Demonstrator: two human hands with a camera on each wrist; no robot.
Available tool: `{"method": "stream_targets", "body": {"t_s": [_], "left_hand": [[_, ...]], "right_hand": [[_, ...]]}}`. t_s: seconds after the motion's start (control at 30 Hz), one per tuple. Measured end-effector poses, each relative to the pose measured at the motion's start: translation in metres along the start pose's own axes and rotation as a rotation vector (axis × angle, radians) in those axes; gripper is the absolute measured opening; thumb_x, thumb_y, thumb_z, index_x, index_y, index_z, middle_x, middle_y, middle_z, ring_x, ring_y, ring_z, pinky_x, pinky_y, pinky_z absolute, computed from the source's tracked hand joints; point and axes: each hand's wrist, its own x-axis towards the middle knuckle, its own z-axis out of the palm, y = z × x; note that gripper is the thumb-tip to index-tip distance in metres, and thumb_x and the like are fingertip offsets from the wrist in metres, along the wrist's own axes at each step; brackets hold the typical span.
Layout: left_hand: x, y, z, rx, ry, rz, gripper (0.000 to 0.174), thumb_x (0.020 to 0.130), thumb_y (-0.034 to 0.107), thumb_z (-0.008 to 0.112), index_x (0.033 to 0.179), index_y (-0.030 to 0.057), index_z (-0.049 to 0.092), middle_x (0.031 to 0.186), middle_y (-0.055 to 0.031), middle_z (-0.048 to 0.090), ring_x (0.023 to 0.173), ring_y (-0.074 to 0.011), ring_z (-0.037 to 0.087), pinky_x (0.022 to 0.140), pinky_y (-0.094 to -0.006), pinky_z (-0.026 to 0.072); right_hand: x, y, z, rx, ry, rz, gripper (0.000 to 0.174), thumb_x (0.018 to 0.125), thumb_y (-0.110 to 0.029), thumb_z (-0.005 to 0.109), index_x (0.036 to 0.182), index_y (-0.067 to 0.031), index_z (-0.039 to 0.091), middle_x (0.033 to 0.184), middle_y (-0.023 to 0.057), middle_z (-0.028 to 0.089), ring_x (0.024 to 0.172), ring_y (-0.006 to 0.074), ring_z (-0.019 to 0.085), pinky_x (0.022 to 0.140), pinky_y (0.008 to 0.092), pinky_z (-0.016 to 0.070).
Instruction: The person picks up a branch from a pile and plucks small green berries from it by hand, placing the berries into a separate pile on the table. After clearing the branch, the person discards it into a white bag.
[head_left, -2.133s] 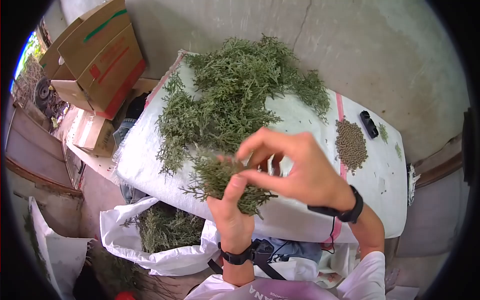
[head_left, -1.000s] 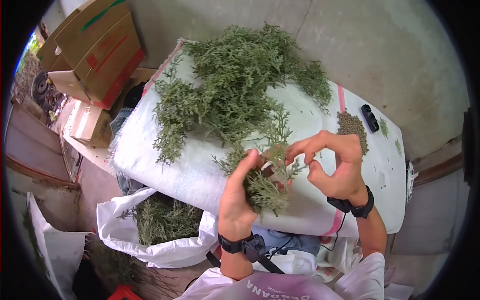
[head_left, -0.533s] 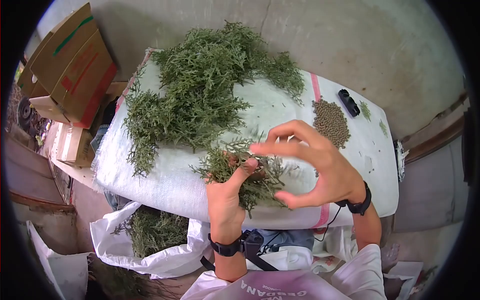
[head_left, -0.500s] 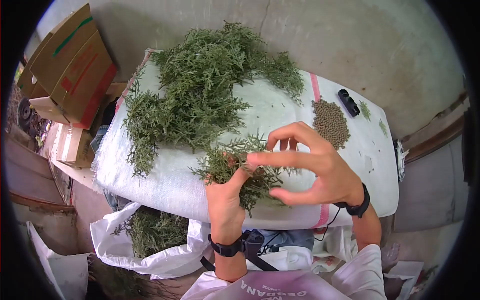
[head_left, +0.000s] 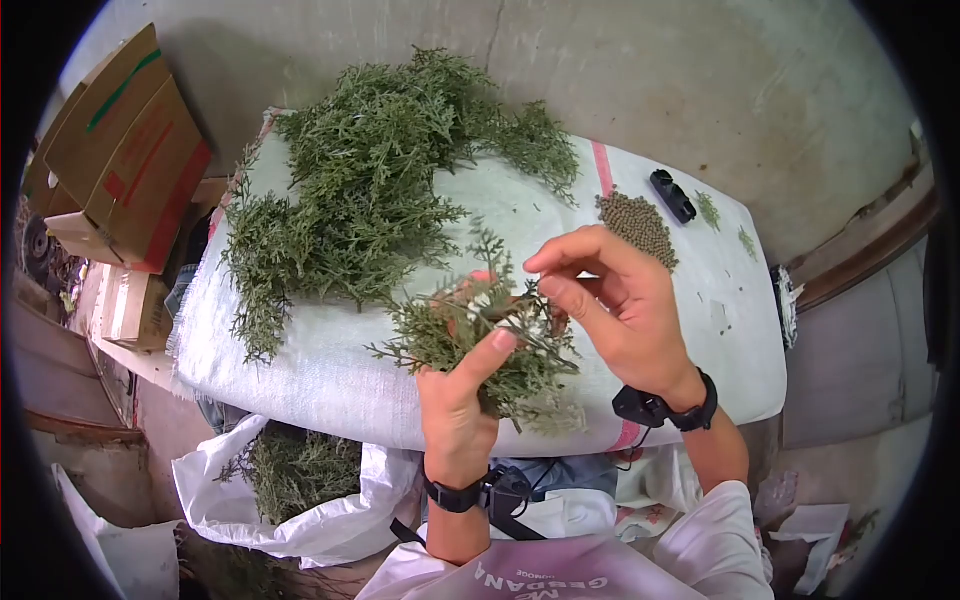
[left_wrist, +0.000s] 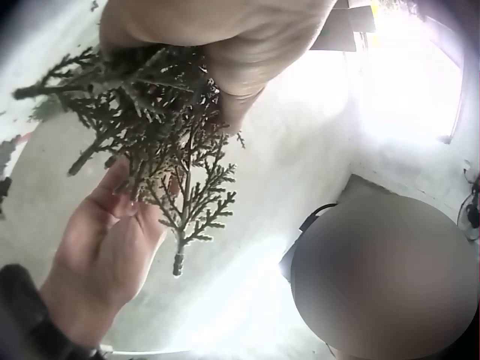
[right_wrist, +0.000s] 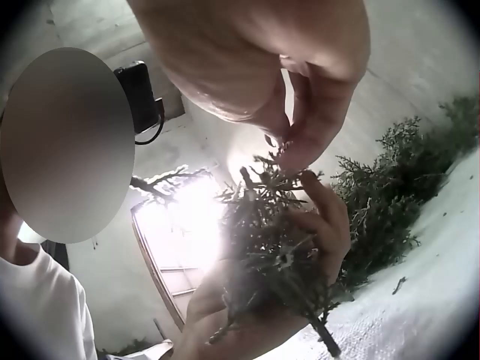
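My left hand (head_left: 456, 405) grips a bunch of green conifer sprigs (head_left: 425, 332) above the front of the white woven sack (head_left: 300, 385), thumb lying across the stems. At the bunch's right side, my right hand (head_left: 635, 325) pinches a sprig between thumb and forefinger. In the right wrist view, those fingertips (right_wrist: 296, 154) meet at the top of the sprigs. Cut stem ends poke out below my left palm in the left wrist view, where one flat sprig (left_wrist: 187, 202) hangs lowest. A large heap of conifer sprigs (head_left: 370, 170) lies behind on the sack.
Right of the heap are a pile of brown pellets (head_left: 640, 228) and a black object (head_left: 672, 196). An open white bag (head_left: 215, 490) of greenery stands below the sack's front edge. A cardboard box (head_left: 130, 160) stands at left, against the wall (head_left: 620, 80).
My right hand's spread fingers have closed to a pinch at the bunch. My left hand keeps its hold. The head view has turned, shifting the heap and sack leftward in frame.
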Motion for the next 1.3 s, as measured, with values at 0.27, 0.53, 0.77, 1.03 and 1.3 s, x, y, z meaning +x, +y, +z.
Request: {"method": "stream_targets", "body": {"t_s": [0.27, 0.53, 0.77, 1.03, 1.3], "left_hand": [[0.000, 0.008, 0.002, 0.458, -0.107, 0.178, 0.043, 0.074, -0.008, 0.079, 0.113, -0.0028, 0.064, 0.108, -0.0084, 0.070, 0.090, -0.0118, 0.066, 0.082, -0.0276, 0.0543], [-0.005, 0.001, 0.002, 0.825, -0.200, 0.365, 0.036, 0.073, -0.002, 0.083, 0.102, -0.0008, 0.063, 0.089, -0.0046, 0.071, 0.079, -0.0079, 0.063, 0.073, -0.0258, 0.0529], [-0.004, 0.002, 0.005, 0.928, -0.212, 0.283, 0.031, 0.074, 0.001, 0.084, 0.095, 0.0010, 0.061, 0.084, -0.0034, 0.070, 0.078, -0.0073, 0.062, 0.071, -0.0257, 0.0519], [0.004, 0.004, -0.004, 0.731, -0.197, 0.092, 0.027, 0.076, -0.003, 0.079, 0.096, 0.0006, 0.061, 0.087, -0.0025, 0.068, 0.079, -0.0092, 0.062, 0.074, -0.0257, 0.0510], [0.009, -0.004, -0.011, 0.390, -0.271, -0.074, 0.036, 0.075, -0.008, 0.070, 0.108, 0.0018, 0.059, 0.098, -0.0065, 0.065, 0.089, -0.0140, 0.062, 0.084, -0.0292, 0.0495]], "right_hand": [[-0.003, -0.008, -0.008, -0.015, -0.017, 0.221, 0.016, 0.096, -0.004, 0.064, 0.111, -0.0008, 0.066, 0.102, 0.0051, 0.060, 0.082, 0.0123, 0.059, 0.069, 0.0270, 0.0514], [0.021, -0.015, -0.015, -0.723, -0.252, -0.238, 0.023, 0.084, -0.012, 0.072, 0.106, -0.0066, 0.073, 0.109, 0.0079, 0.057, 0.101, 0.0245, 0.053, 0.093, 0.0374, 0.0422], [0.039, -0.004, -0.032, -0.381, -0.555, -0.125, 0.013, 0.091, -0.011, 0.063, 0.101, -0.0049, 0.069, 0.115, 0.0059, 0.056, 0.103, 0.0181, 0.050, 0.097, 0.0343, 0.0391], [0.027, -0.007, -0.042, 0.120, -0.218, 0.004, 0.017, 0.103, -0.020, 0.049, 0.106, -0.0039, 0.054, 0.113, 0.0041, 0.055, 0.096, 0.0134, 0.053, 0.090, 0.0330, 0.0423], [0.014, -0.024, -0.033, 0.186, 0.298, -0.106, 0.017, 0.104, -0.018, 0.044, 0.112, -0.0032, 0.049, 0.118, 0.0121, 0.054, 0.083, 0.0177, 0.057, 0.076, 0.0296, 0.0490]]}}
